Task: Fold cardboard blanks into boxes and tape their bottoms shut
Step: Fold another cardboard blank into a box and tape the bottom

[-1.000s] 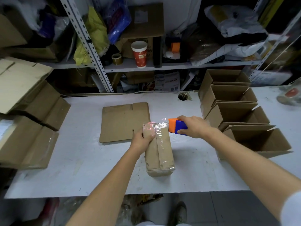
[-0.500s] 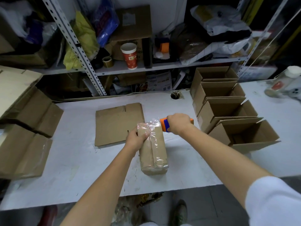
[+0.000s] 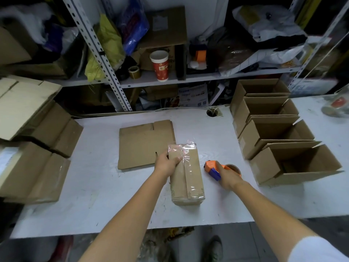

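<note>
Tape dispenser (image 3: 213,169), my right hand (image 3: 226,177) curled round it, has come off the box (image 3: 188,188) my left hand (image 3: 167,165) clasps with curled fingers: bottom looks sealed.

1. Four open boxes (image 3: 264,167) in a row at the counter's (image 3: 94,186) right.
2. One taped box (image 3: 186,178), bottom up.
3. One flat blank (image 3: 141,146), as far as shows.
4. One tape dispenser (image 3: 212,169).
5. One paper cup (image 3: 159,66) on the shelf (image 3: 207,77).
6. One tape roll (image 3: 134,72) near it.
7. The flattened cartons (image 3: 37,167) at the left are too stacked to count.

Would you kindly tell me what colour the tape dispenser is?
The tape dispenser is orange and blue; the head view shows it.
</note>
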Tool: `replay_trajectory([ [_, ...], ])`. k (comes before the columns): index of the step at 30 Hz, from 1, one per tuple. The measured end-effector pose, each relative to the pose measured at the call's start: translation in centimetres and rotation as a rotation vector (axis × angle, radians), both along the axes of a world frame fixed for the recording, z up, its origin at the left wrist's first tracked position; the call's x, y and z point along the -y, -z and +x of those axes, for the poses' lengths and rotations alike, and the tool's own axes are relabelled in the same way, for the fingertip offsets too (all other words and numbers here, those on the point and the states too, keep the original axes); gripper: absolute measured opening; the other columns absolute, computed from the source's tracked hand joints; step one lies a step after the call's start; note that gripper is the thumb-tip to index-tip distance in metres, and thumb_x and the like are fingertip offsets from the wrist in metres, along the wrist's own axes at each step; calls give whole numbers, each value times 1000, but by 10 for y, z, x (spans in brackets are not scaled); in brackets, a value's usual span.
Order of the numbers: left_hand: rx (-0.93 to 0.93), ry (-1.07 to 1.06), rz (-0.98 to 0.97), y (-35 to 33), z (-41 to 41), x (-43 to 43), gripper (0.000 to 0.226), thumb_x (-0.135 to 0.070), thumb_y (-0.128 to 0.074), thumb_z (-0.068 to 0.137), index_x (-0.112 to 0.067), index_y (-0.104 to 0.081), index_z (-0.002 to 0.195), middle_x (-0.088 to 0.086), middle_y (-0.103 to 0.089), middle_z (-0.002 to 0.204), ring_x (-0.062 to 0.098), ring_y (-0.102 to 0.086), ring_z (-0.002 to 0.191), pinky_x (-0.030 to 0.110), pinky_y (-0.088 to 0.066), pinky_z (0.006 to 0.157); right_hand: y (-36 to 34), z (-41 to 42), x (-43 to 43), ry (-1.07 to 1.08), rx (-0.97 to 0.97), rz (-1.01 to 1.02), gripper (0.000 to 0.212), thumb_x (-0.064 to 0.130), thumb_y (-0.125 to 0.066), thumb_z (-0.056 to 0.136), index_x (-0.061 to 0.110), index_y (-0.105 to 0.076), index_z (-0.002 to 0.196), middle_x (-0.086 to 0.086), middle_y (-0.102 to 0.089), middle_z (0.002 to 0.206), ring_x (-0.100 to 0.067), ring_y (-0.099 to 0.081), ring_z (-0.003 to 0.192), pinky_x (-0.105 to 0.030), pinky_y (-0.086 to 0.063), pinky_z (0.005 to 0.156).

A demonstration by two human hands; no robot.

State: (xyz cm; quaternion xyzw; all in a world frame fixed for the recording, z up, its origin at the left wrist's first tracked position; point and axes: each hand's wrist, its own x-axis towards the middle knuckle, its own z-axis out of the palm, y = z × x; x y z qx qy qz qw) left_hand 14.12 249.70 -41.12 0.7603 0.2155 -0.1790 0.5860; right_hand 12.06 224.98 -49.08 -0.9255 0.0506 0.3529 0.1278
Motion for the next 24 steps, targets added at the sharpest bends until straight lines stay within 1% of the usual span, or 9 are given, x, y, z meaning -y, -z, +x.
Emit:
replay_trajectory([
  [4,12,-13,-27,-4,-5,-6,18,-18,-69,91,-22,-63,108,-6,-68,99,10,-65,86,26,-51,67,-29,2,-6,65,228,1,49,33,-48,98,20,-42,145,-10,-63,129,-31,-59,115,-37,-48,88],
  [9,117,26,-55,-21,-10,-12,33,-23,-72,88,-28,-65,120,-5,-72,110,15,-69,98,38,-59,85,-93,11,-46,382,274,685,72,60,-57,92,28,-36,153,9,-46,145,-17,-50,129,-41,-43,108],
  [11,193,47,-94,-32,-11,-10,38,-20,-71,88,-34,-64,123,-9,-72,111,11,-69,100,40,-59,88,-105,22,-66,369,275,777,84,72,-57,84,28,-36,152,12,-45,146,-13,-47,134,-42,-43,110],
  [13,276,68,-95,-45,-11,-9,43,-17,-69,90,-34,-61,128,-14,-71,112,5,-67,101,33,-59,87,-113,31,-80,401,303,821,89,81,-57,76,29,-42,146,8,-56,140,-13,-55,126,-40,-50,103],
  [15,343,69,-58,-54,-10,-13,47,-15,-69,90,-36,-57,130,-18,-69,112,1,-64,103,26,-57,85,-122,37,-88,395,354,855,65,69,-59,85,26,-52,133,7,-65,124,-13,-62,115,-30,-54,91],
  [17,363,63,-47,-60,-8,-19,55,-15,-70,90,-36,-51,137,-16,-67,119,2,-62,109,28,-56,89,-131,40,-93,375,389,902,46,53,-59,93,23,-55,128,9,-67,118,-9,-63,109,-23,-52,82],
  [19,335,42,-78,-64,-3,-24,67,-21,-71,91,-30,-40,150,-9,-60,137,10,-57,123,35,-54,97,-138,40,-94,360,405,939,42,48,-59,96,27,-52,132,12,-65,120,-4,-61,109,-20,-51,84],
  [21,319,24,-78,-69,1,-27,79,-35,-72,90,-24,-30,156,-7,-47,150,14,-48,135,29,-47,101,-142,41,-94,330,431,962,35,43,-60,97,34,-51,130,19,-64,116,-3,-62,109,-26,-52,92],
  [24,340,38,-47,-76,6,-28,65,-46,-68,90,-27,-46,148,-8,-54,145,12,-50,131,22,-43,93,-147,35,-96,282,452,948,44,39,-61,97,46,-35,133,25,-62,110,1,-61,107,-30,-52,97],
])
